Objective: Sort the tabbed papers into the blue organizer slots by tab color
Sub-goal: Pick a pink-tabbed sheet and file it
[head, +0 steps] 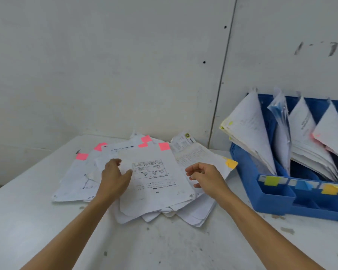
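The tabbed papers (154, 178) were found spread in a loose, overlapping pile on the middle of the white table (164, 246), reaching back almost to the wall (105, 65). A top sheet (160, 191) printed with boxed diagrams was laid uppermost. Pink tabs (164, 146) were seen along the far edges of several sheets, and one orange tab (231, 164) was seen at the pile's right corner.

The left hand (115, 178) was rested on the pile at the left edge of the top sheet, with its fingers loosely bent and its thumb laid on the paper; no sheet could be seen to be pinched. The right hand (205, 178) was held just above the right side of the pile, fingers loosely curled around nothing.

The blue organizer (277, 203) was set to the right, near the orange tab but apart from it by a narrow gap. Filed sheets (250, 129) were leaned in its slots. Its front strip was marked with a green label (272, 181), a blue label (302, 185) and an orange label (330, 189).

A wide stretch of scuffed tabletop was left between the pile's near edge and the viewer, and more to the left, up to the table's edge.

A folded leaflet (185, 141) bearing a small round logo was tucked behind the pile. All print was too blurred to be read.
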